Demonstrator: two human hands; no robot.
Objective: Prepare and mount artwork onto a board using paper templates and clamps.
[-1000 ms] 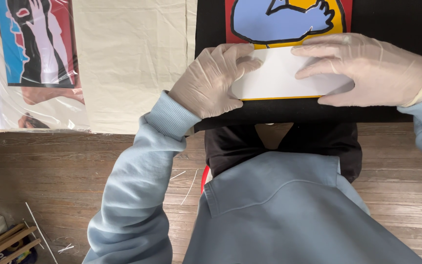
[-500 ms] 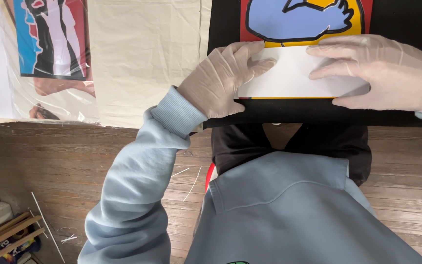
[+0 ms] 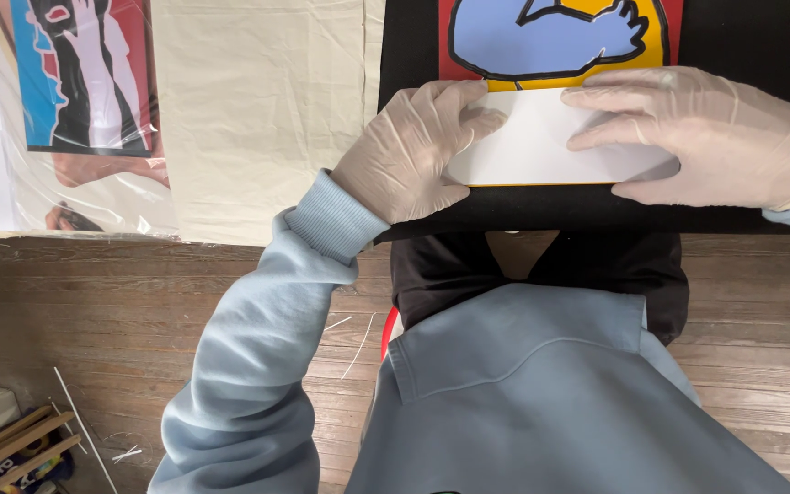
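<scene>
A black garment (image 3: 541,206) lies flat on the table with a colourful print (image 3: 555,41) of a blue shape on yellow and red. A white sheet (image 3: 541,142) covers the lower part of the print. My left hand (image 3: 409,151), in a thin pale glove, presses flat on the sheet's left end. My right hand (image 3: 701,137), gloved too, lies flat on the sheet's right end. Both hands hold nothing, fingers spread on the sheet.
A cream cloth (image 3: 258,110) covers the table to the left of the garment. On it at far left lies a plastic-wrapped printed picture (image 3: 84,78). The table's front edge runs above a wooden floor (image 3: 139,311), with wooden pieces (image 3: 11,448) at lower left.
My view has shifted slightly; both hands stay pressed on the white sheet, with the right hand's fingers slid a little leftward along it.
</scene>
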